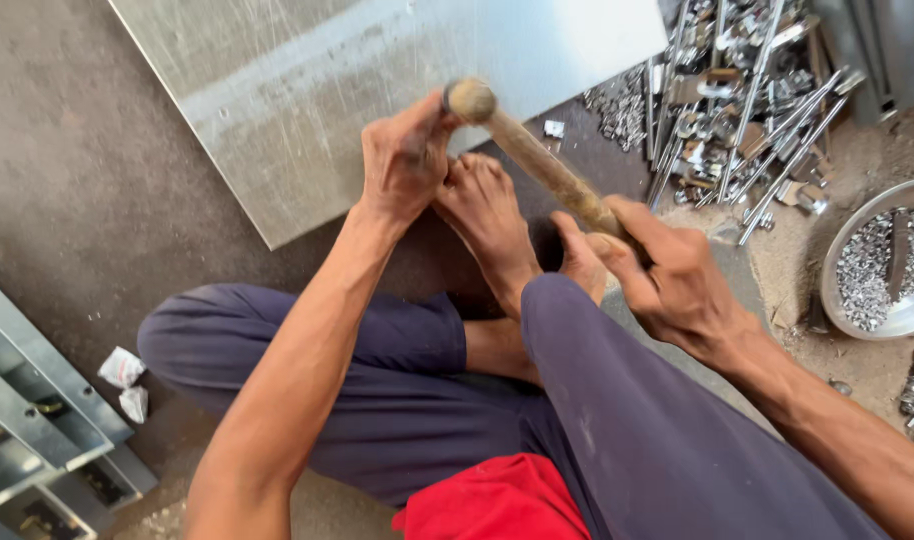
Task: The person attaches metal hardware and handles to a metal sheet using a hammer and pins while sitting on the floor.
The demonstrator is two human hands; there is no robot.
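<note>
I see 2 hands at work over the floor. My right hand [667,275] is wrapped tight around a wooden handle [547,165], which slants up-left. My left hand [405,160] is curled near the handle's rounded top end, pinching something there, possibly a small part; it is hidden. Sheet metal [307,90] lies beyond. Bowl of small metal parts [882,265] sits right.

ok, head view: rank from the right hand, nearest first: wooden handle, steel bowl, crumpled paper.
1. wooden handle: gripped in the right hand.
2. steel bowl: on the floor at the right edge.
3. crumpled paper: far left, beyond the knee.
</note>
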